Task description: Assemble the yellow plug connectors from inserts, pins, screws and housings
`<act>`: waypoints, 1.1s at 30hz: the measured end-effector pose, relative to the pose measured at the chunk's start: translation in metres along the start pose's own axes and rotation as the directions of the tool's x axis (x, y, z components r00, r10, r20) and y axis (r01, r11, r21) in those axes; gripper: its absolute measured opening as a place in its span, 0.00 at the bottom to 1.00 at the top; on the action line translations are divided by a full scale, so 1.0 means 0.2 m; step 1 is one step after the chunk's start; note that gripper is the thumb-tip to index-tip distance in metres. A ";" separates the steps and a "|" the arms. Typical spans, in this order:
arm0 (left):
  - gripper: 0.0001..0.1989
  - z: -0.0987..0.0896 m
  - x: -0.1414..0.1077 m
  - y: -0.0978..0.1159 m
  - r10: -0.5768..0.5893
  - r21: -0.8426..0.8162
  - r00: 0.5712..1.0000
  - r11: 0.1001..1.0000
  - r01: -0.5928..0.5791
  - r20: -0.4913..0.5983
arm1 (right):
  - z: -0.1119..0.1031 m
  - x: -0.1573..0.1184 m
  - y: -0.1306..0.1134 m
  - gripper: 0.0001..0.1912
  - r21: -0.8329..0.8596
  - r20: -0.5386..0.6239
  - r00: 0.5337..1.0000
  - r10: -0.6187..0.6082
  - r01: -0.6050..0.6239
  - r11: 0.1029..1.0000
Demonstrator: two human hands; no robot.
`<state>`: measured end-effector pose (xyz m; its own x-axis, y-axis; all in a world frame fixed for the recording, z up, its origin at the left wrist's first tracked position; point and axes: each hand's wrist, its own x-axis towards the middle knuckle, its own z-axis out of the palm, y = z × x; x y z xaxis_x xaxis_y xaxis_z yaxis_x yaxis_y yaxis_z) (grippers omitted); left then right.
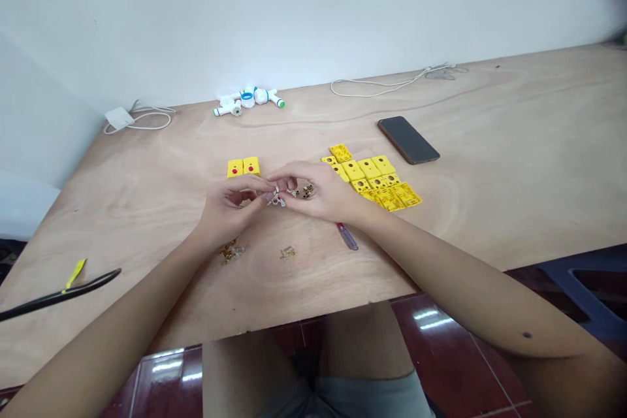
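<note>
My left hand [226, 204] and my right hand [326, 192] meet over the middle of the table, fingertips pinched together. Between them is a small white piece [280, 200], with a speck of red near it; its exact kind is too small to tell. Small dark and brassy metal parts [307, 191] show behind the curled fingers of my right hand. Past my left hand stand two yellow plastic housings [243, 167] with red dots. Several yellow housings and open shells [376, 171] lie beyond my right hand, some partly hidden by it.
Small brass and clear parts [231, 252] lie near my left wrist, more brass pieces [288, 253] nearer the front edge. A screwdriver-like handle [347, 236] lies by my right wrist. Farther off are a phone [408, 140], white pipe fittings [249, 98] and white cables [377, 93]. Left: black cable [68, 292].
</note>
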<state>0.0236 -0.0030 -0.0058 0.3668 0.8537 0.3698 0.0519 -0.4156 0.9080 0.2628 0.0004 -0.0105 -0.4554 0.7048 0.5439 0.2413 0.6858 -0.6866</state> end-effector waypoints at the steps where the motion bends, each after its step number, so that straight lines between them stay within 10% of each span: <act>1: 0.04 0.00 0.00 0.00 0.002 0.006 1.000 1.000 -0.002 0.004 | 0.00 0.00 0.00 0.14 0.004 0.002 1.000 0.000 0.000 1.000; 19: 0.11 0.02 0.00 0.04 -0.274 -0.238 0.948 0.943 0.231 -0.164 | -0.01 0.03 -0.02 0.06 0.124 -0.063 0.998 -0.006 0.014 0.992; 29: 0.13 0.04 0.00 0.05 -0.342 -0.369 0.936 0.883 0.290 -0.084 | 0.03 0.01 -0.04 0.07 0.380 -0.089 0.958 0.272 -0.220 0.899; 33: 0.13 0.05 0.01 0.05 -0.334 -0.380 0.939 0.881 0.281 -0.079 | 0.02 0.02 -0.04 0.03 0.299 -0.125 0.977 0.172 -0.128 0.946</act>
<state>0.0331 -0.0088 0.0010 0.2534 0.9655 0.0601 -0.2040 -0.0074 0.9790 0.2552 -0.0031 -0.0048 -0.2961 0.8295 0.4735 0.0303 0.5037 -0.8634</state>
